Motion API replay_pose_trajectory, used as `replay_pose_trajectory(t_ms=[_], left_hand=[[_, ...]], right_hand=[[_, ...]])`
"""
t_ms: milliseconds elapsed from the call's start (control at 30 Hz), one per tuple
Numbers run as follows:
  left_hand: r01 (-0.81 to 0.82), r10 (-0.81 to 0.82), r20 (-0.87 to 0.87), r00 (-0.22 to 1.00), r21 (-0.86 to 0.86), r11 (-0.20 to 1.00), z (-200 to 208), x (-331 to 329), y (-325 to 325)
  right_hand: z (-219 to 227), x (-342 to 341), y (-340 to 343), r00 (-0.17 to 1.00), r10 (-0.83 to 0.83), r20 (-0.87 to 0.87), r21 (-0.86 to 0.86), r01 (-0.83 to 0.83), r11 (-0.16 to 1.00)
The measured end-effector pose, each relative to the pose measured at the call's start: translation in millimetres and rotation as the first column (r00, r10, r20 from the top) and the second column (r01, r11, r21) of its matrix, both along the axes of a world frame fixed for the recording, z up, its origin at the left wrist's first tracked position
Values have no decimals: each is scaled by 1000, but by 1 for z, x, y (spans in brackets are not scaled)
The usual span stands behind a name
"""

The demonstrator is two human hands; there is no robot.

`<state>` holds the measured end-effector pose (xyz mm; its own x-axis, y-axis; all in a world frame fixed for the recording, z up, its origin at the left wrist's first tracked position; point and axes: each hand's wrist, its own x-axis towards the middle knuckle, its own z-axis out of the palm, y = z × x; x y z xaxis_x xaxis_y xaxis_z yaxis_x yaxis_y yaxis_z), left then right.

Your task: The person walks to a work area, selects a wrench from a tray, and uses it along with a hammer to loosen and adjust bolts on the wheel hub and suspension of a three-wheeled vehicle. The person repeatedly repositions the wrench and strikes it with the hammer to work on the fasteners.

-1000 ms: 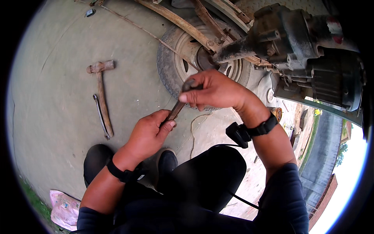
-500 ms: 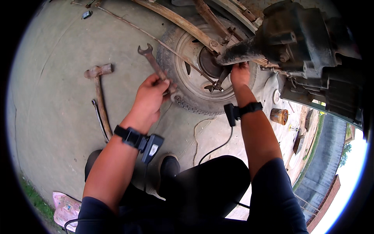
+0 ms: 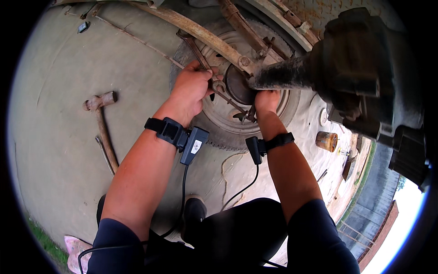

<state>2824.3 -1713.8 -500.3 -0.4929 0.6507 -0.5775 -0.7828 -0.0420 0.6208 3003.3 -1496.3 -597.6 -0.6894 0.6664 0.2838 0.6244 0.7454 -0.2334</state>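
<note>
My left hand (image 3: 188,89) is closed around a rusty open-ended wrench (image 3: 197,51). One jaw points up and away beside a leaf spring; the other is by the thin brake rod (image 3: 228,101), whose near end carries a spring. Below the axle tube (image 3: 285,75), my right hand (image 3: 267,101) is curled against the dark brake drum (image 3: 239,86) by the rod's end fitting (image 3: 246,115). Its fingertips are hidden, and what they grip cannot be made out. Behind both hands is the wheel (image 3: 221,118) with its worn tyre.
On the concrete at left lie a hammer (image 3: 104,123) and a second wrench (image 3: 104,153). Curved leaf springs (image 3: 196,28) cross above the wheel. A dark axle housing (image 3: 351,73) hangs at right. Beyond it stand a rusty can (image 3: 326,141) and, farther off, a wall (image 3: 372,182).
My left hand has moved up and right with the wrench, bringing its lower jaw to the brake rod. My right hand has shifted slightly left and down by the drum. The view has shifted.
</note>
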Motion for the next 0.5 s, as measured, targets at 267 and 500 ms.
replay_pose_trajectory(t_ms=[267, 500], left_hand=[[-15, 15, 4, 1000, 13, 1000, -6, -13, 31], [-123, 111, 157, 981, 66, 990, -11, -22, 55]], right_hand=[[22, -4, -16, 994, 38, 101, 71, -45, 996], [36, -10, -28, 998, 40, 56, 63, -44, 997]])
